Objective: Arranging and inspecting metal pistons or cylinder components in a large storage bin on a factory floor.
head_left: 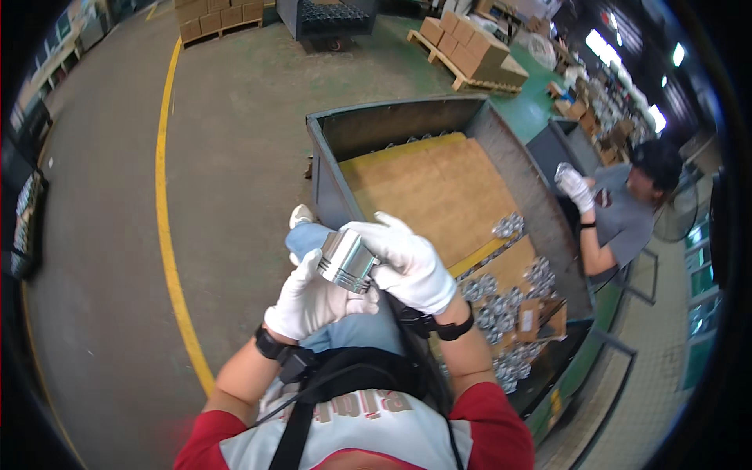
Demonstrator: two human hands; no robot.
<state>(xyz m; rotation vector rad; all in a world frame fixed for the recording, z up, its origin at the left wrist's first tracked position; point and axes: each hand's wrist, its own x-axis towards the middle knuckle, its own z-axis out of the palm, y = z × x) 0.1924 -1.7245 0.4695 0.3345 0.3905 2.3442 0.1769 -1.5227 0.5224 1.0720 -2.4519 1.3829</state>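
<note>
A shiny metal piston [342,257], with ring grooves near one end, is held tilted in front of my body. My left hand [313,301], in a white glove, cups it from below and the left, fingers closed round its lower side. My right hand [411,262], also gloved in white, grips it from the right, the thumb and fingers at its edge. The glove hides part of the piston's right side. Just right of my hands stands a large grey metal bin [325,157], with several similar pistons [497,313] lying loose in its near part.
Brown cardboard sheets [427,188] cover the bin's far part. A small open carton [540,319] sits among the pistons. Beyond the bin's right wall a co-worker [627,204] in white gloves holds a metal part. Boxes on a pallet [470,47] stand behind; a yellow line [162,196] marks the floor.
</note>
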